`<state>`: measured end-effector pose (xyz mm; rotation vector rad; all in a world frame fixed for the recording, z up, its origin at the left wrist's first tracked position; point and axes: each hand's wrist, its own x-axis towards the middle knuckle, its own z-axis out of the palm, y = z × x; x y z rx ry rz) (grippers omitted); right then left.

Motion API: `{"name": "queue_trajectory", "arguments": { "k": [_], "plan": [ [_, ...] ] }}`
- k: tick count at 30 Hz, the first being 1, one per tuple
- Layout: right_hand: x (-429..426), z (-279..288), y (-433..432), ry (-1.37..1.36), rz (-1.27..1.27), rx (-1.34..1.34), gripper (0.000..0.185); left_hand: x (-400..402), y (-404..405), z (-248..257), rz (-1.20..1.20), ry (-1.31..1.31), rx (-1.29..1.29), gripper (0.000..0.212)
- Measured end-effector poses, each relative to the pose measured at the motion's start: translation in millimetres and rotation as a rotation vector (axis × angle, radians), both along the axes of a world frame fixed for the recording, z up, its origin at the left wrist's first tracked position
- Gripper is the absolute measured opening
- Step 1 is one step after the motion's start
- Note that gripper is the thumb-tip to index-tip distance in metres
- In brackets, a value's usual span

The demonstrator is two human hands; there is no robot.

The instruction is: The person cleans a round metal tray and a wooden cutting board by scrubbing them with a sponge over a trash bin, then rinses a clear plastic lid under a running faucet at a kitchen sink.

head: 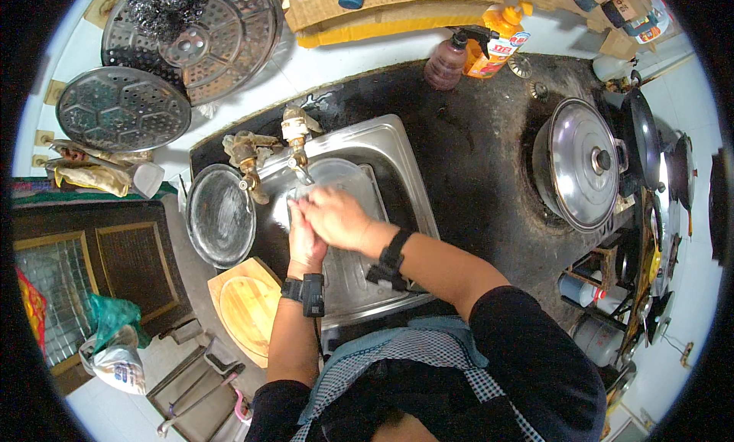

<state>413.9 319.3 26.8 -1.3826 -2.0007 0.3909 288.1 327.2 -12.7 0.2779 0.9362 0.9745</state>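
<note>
Over the stainless steel sink (385,133), my two hands meet just below a brass tap (296,141). My left hand (307,241) is upright with its fingers towards the tap. Blurred by motion, my right hand (338,215) lies across the left hand's fingers. Whether a small thing sits between them cannot be told; a dark edge shows at the left fingertips. Beneath them a translucent plastic basin (344,169) sits in the sink. Left of the sink are a second tap (246,161), an oval metal dish (219,218) and a wooden board (246,310).
A lidded metal pot (579,166) stands on the dark counter (476,172) at right. At the back are a spray bottle (446,63) and an orange pump bottle (493,46). Perforated steamer plates (123,109) lean at upper left. Woks (641,138) hang far right.
</note>
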Motion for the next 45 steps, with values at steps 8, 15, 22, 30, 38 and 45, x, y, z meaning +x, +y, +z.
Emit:
{"name": "queue_trajectory", "arguments": {
  "k": [8,15,22,30,38,45],
  "plan": [
    [43,-43,-19,0.232,-0.301,-0.07,0.021,-16,7,12,0.019,-0.064,0.017,0.057],
    [30,-12,21,0.0,-0.173,-0.166,0.023,-2,1,7,-0.053,0.018,0.015,0.057],
    [25,-12,-38,0.185,-0.083,-0.279,0.023,-10,5,8,-0.011,-0.071,0.026,0.055],
    [35,-26,29,-0.054,-0.237,-0.204,0.013,-5,-5,27,-0.124,0.166,-0.064,0.053],
    [5,-18,7,0.056,-0.066,0.04,0.013,-9,-5,12,-0.066,0.107,-0.008,0.053],
    [54,-52,9,0.207,-0.315,-0.12,0.018,-23,8,20,-0.011,0.089,-0.008,0.059]
  ]
}}
